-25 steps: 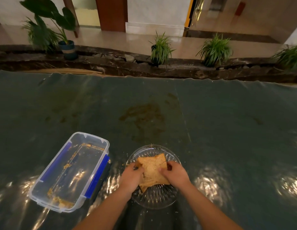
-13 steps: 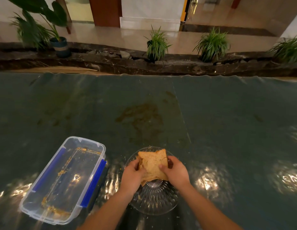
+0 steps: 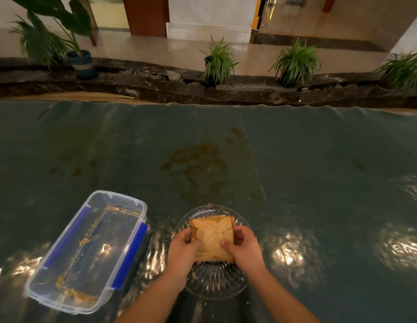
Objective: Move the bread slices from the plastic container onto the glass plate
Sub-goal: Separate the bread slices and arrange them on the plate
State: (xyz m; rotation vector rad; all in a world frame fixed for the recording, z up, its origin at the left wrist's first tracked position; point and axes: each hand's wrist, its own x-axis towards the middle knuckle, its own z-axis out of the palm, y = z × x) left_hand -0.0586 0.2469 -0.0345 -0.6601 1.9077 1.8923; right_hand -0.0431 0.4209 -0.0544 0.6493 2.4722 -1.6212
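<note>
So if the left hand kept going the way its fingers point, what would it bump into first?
Probably the bread it already grips; the left hand points inward toward the right hand, just beyond the slices.

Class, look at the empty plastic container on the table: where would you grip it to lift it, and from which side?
Probably the two long walls of the plastic container, reached from above, one hand per side: the top is open and the blue clip bars there offer a firm edge.

A dark green sheet (image 3: 319, 171) covers the table, shiny with bright glints of light and a brownish stain (image 3: 198, 164) near its middle. Beyond the sheet's far edge runs a dark stone ledge (image 3: 156, 89) lined with potted plants (image 3: 218, 62). Behind the ledge lie a glossy pale floor (image 3: 179, 47), a white wall (image 3: 210, 10) and a brown wooden panel (image 3: 144, 15).
</note>
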